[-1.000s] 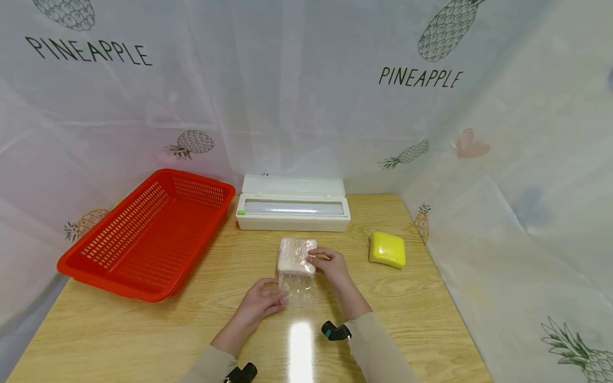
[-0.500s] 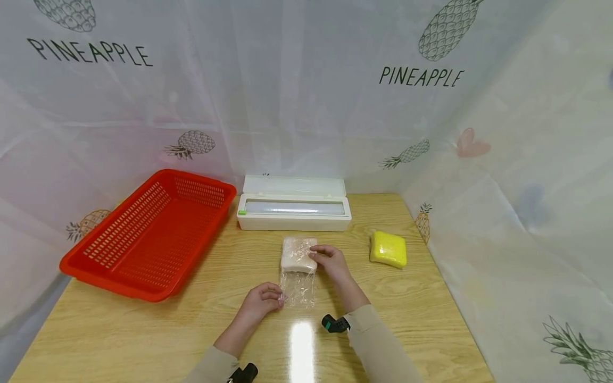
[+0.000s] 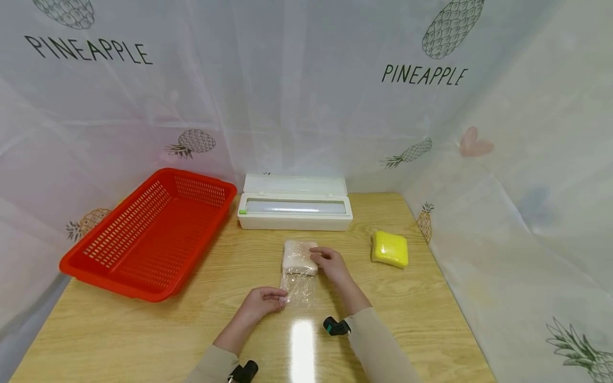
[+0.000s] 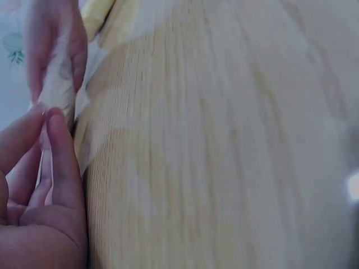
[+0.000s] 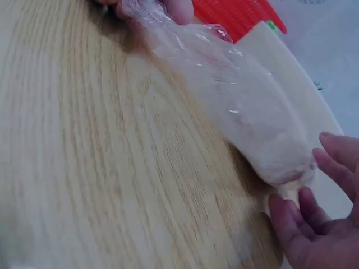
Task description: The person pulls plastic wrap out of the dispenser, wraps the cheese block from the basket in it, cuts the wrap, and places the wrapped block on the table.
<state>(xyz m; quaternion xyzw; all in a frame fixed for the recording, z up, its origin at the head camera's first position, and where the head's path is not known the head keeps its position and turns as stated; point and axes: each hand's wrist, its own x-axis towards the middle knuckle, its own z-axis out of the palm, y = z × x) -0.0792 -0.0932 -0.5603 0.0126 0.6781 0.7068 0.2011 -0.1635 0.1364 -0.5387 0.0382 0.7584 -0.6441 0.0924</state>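
A pale, flat, squarish block (image 3: pixel 298 258), wrapped in clear film, lies mid-table in the head view. Loose plastic wrap (image 3: pixel 300 290) trails from its near side. My left hand (image 3: pixel 261 304) pinches the left corner of this loose film; thumb and fingertip meet on it in the left wrist view. With thumb and fingers, my right hand (image 3: pixel 333 266) holds the block's right edge. In the right wrist view, the wrap (image 5: pixel 185 50) stretches wrinkled from the block toward the left hand's fingers. What the block is made of cannot be told.
A white cling film dispenser (image 3: pixel 295 222) stands behind the block with its lid raised. To the right lies a yellow wrapped block (image 3: pixel 390 249). On the left sits a red plastic basket (image 3: pixel 163 295). A printed curtain (image 3: pixel 297 106) closes off the back and sides.
The loose film spread flatter half a second ago and now looks more gathered. My left fingertips have shifted slightly right and up. The right hand keeps its place on the block.
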